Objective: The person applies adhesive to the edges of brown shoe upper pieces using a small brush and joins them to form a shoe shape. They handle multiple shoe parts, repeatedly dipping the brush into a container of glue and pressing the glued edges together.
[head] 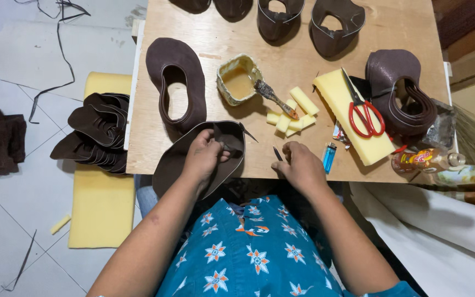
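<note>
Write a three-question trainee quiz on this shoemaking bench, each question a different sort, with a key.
1. True or false: the red-handled scissors lie on the yellow foam block.
2. Multiple choice: what does the left hand grip? A) the blue lighter B) the dark brown leather shoe upper piece at the table's near edge C) the glue-caked brush
3. Fill in: the brush rests with its head on the rim of the small square ____ tub.

Key: 1 true; 2 B; 3 glue. Note that the right hand rests on the plywood table by a thin dark tool, just left of the lighter.
</note>
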